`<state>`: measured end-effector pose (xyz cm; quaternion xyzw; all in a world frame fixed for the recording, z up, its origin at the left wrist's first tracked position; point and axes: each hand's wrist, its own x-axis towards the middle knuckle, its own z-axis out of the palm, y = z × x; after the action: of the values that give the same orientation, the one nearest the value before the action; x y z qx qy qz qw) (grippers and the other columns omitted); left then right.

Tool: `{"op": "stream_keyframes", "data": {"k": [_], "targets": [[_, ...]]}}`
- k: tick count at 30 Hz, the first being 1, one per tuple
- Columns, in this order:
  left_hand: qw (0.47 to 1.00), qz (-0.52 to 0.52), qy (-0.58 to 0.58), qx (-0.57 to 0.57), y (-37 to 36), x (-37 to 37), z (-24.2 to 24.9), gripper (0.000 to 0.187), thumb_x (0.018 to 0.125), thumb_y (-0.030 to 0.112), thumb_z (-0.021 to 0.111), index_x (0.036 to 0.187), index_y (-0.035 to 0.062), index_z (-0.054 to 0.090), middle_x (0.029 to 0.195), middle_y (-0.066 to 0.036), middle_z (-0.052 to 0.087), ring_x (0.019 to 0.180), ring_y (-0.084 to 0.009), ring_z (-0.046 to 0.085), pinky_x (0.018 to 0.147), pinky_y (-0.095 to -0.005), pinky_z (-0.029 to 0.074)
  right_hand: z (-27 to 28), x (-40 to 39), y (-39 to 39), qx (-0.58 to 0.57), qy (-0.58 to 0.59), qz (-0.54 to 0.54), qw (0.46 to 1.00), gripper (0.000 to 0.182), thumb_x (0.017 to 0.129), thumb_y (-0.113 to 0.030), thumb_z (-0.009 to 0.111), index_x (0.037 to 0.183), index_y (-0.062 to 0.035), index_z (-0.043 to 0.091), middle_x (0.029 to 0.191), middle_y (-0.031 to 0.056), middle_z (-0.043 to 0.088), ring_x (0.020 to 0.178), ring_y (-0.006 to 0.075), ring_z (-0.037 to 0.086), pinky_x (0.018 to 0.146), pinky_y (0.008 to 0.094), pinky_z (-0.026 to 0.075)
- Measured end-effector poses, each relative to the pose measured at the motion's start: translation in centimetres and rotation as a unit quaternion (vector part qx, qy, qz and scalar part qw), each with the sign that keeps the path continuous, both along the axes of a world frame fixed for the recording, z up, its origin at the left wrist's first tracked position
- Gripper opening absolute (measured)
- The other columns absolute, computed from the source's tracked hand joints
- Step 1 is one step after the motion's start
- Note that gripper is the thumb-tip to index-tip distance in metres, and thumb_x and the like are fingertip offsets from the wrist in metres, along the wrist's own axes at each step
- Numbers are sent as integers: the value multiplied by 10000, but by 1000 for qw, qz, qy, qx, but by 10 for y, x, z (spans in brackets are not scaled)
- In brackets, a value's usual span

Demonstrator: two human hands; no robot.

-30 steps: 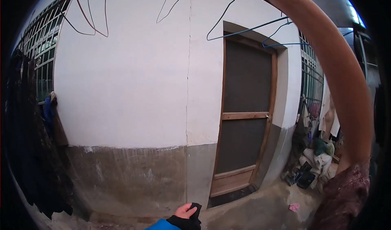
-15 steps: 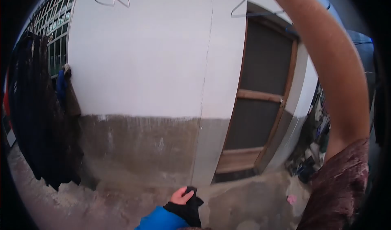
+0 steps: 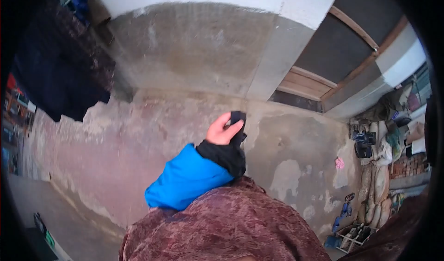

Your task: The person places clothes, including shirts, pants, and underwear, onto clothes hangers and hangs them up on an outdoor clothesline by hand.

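My left hand (image 3: 220, 130) is closed, thumb pressed over a dark fold of cloth, in the middle of the head view. The black-and-blue garment (image 3: 192, 175) spreads from the hand back over where the forearm lies, its blue part to the lower left. Beneath it is the maroon patterned clothing (image 3: 222, 228) I wear. My right hand is out of view; a dark maroon sleeve (image 3: 397, 233) shows at the lower right edge.
Dark clothes (image 3: 60, 76) hang at the left. Ahead stand a grey-and-white wall (image 3: 185, 48) and a wood-framed door (image 3: 344, 43). Sacks (image 3: 377, 182), a white rack (image 3: 354, 238) and a pink scrap (image 3: 339, 163) lie along the right of the worn concrete floor (image 3: 138, 140).
The view has tilted down toward the floor. My raised right arm has left the upper right of the picture, and the left hand with the garment now appears higher in view.
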<state>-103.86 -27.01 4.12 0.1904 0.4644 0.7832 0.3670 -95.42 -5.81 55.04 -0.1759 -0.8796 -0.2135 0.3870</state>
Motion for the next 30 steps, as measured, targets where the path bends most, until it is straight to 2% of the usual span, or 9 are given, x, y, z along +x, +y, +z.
{"op": "stream_keyframes", "data": {"k": [4, 6, 8, 10, 14, 18, 23, 25, 30], "targets": [[998, 15, -68, 7, 7, -23, -3, 228, 884, 86, 638, 1105, 36, 607, 859, 1, 635, 697, -75, 586, 594, -240, 498, -110, 84, 3, -187, -122, -71, 972, 320, 1001, -254, 408, 1036, -36, 641, 786, 30, 609, 610, 72, 536, 548, 207, 415], [998, 16, -61, 28, 14, -35, -10, 244, 900, 21, 592, 1144, 11, 581, 925, -29, 643, 770, -126, 631, 676, -294, 536, -160, 116, 5, -326, -144, -150, 922, 336, 1023, -255, 369, 1056, -45, 629, 762, 9, 594, 576, 37, 513, 509, 178, 394], [996, -16, -83, 30, 18, -48, -13, 254, 898, 12, 589, 1152, 12, 582, 934, -34, 648, 771, -136, 639, 679, -294, 537, -210, 156, 25, -438, -137, -39, 888, 255, 1003, -207, 432, 1013, -34, 619, 664, -2, 553, 467, 31, 441, 430, 176, 347], [998, 21, -50, 27, 22, -54, -14, 262, 896, 8, 589, 1158, 12, 587, 949, -39, 652, 787, -139, 639, 690, -285, 533, -241, 169, 11, -499, -111, -13, 859, 172, 969, -116, 484, 962, -21, 628, 611, 2, 539, 446, 41, 430, 421, 195, 345], [1000, -23, 5, -19, 20, -70, -11, 281, 895, 13, 595, 1176, 13, 589, 963, -52, 660, 832, -152, 640, 712, -284, 529, -282, 175, -12, -508, -109, 57, 853, 141, 929, -25, 505, 918, 16, 639, 656, 50, 584, 484, 87, 500, 448, 221, 383], [998, -58, 4, -5, 20, -84, -14, 303, 864, -5, 636, 1164, 0, 594, 1003, -6, 638, 877, -93, 594, 744, -226, 483, -303, 184, -21, -506, -97, 69, 854, 122, 913, -20, 529, 908, 21, 644, 668, 59, 598, 492, 107, 526, 460, 236, 407], [996, -85, -37, -2, 15, -91, 8, 242, 891, 19, 613, 1131, -6, 598, 925, -73, 670, 756, -128, 630, 682, -259, 513, -312, 191, -41, -519, -73, 78, 848, 85, 893, -43, 582, 902, 10, 648, 690, 64, 618, 511, 122, 566, 481, 249, 438], [986, -160, 44, -32, 13, -94, 12, 160, 911, 53, 598, 1055, -15, 612, 906, -101, 684, 724, -139, 634, 667, -269, 513, -319, 190, -46, -496, -57, 78, 863, 85, 894, -42, 581, 901, 7, 649, 688, 65, 614, 508, 121, 563, 480, 251, 437], [974, -160, 154, -41, 13, -93, 12, 110, 922, 74, 589, 958, -26, 617, 896, -91, 685, 742, -132, 628, 675, -275, 508, -338, 190, -53, -478, -30, 70, 875, 79, 892, -44, 586, 898, 1, 650, 685, 54, 607, 505, 108, 555, 472, 246, 433]]}}
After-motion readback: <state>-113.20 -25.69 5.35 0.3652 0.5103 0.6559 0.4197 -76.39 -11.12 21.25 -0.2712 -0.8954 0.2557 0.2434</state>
